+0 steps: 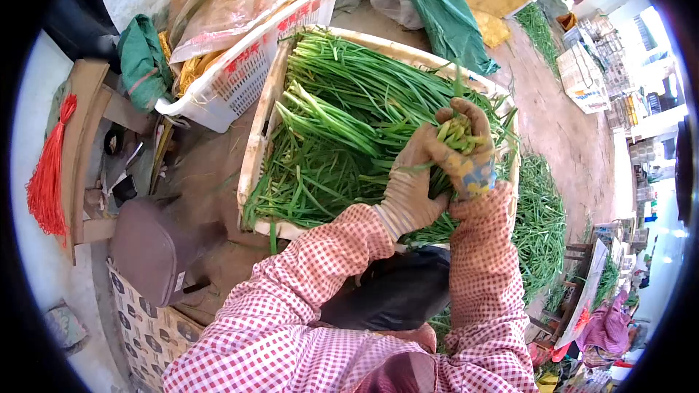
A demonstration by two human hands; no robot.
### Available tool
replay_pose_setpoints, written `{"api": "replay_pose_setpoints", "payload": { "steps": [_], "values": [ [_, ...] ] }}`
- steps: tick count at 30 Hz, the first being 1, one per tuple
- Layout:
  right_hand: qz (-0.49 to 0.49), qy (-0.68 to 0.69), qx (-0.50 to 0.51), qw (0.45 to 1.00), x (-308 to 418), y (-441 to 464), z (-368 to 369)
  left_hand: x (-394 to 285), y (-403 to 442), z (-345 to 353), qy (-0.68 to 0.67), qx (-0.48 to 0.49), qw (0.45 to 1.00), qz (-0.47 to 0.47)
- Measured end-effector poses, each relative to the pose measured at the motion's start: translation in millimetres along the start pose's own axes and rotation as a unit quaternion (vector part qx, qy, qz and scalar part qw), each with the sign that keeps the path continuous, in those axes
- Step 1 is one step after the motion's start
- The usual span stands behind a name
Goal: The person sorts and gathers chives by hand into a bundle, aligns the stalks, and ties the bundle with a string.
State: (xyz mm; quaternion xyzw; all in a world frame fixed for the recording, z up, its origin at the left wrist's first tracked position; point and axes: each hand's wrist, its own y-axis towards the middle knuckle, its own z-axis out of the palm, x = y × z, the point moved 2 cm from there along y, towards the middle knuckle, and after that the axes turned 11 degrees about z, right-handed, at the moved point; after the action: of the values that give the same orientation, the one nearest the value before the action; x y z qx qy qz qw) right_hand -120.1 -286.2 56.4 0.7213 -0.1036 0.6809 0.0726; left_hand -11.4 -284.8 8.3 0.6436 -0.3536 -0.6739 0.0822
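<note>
One bunch of green stems (457,135) sits in the right hand (473,151), gloved fingers curled closed around it. The gloved left hand (412,183) presses close beside; I cannot tell whether it grips. Pale stem ends face the camera; hands hide the remaining long axis. Both forearms reach forward, converging. One crate (261,122) of greens lies beneath the grip.
</note>
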Motion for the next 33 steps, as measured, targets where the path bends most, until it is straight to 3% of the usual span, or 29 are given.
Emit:
{"api": "replay_pose_setpoints", "payload": {
  "steps": [3, 5, 7, 9, 10, 11, 13, 15, 20, 23, 26, 33],
  "values": [
    [0.011, 0.004, -0.005, 1.0, 3.2, 9.2, -9.5, 2.8, 7.4, -14.5, 0.029, -0.004, 0.999, 0.032],
    [-0.005, 0.012, -0.02, 1.0, 2.2, 8.7, -14.0, 12.8, 5.8, -35.3, -0.035, 0.024, 0.997, 0.069],
    [-0.015, 0.02, -0.041, 0.999, -2.1, 3.7, -16.3, 26.0, 23.8, -53.7, -0.046, -0.051, 0.989, 0.132],
    [-0.042, 0.043, -0.036, 0.998, -2.8, -4.3, -16.6, 69.4, 44.8, -65.5, 0.148, -0.058, 0.972, 0.175],
    [-0.055, 0.01, -0.041, 0.998, 3.3, -7.3, -14.1, 95.8, 43.9, -64.2, 0.333, -0.01, 0.935, 0.119],
    [-0.055, 0.005, -0.052, 0.997, 2.6, -6.6, -18.6, 124.9, 43.3, -63.1, 0.435, 0.1, 0.895, 0.002],
    [-0.038, 0.036, -0.076, 0.996, 1.4, 0.5, -30.0, 167.2, 36.4, -64.6, 0.521, 0.207, 0.823, -0.09],
    [-0.02, 0.069, -0.094, 0.993, 8.4, 8.3, -41.6, 170.8, 37.1, -53.2, 0.554, 0.237, 0.789, -0.123],
    [-0.01, 0.073, -0.123, 0.99, 37.5, 27.7, -51.6, 180.4, 34.7, -54.7, 0.539, 0.229, 0.801, -0.126],
    [-0.029, -0.018, -0.097, 0.995, 53.7, 31.2, -44.1, 180.1, 34.1, -55.5, 0.55, 0.216, 0.798, -0.119],
    [-0.064, -0.001, -0.044, 0.997, 64.3, 28.8, -40.4, 179.6, 34.7, -57.1, 0.545, 0.22, 0.8, -0.122],
    [-0.09, -0.039, -0.04, 0.994, 99.2, 2.8, -48.6, 180.6, 35.5, -56.1, 0.562, 0.223, 0.787, -0.124]
  ]
}}
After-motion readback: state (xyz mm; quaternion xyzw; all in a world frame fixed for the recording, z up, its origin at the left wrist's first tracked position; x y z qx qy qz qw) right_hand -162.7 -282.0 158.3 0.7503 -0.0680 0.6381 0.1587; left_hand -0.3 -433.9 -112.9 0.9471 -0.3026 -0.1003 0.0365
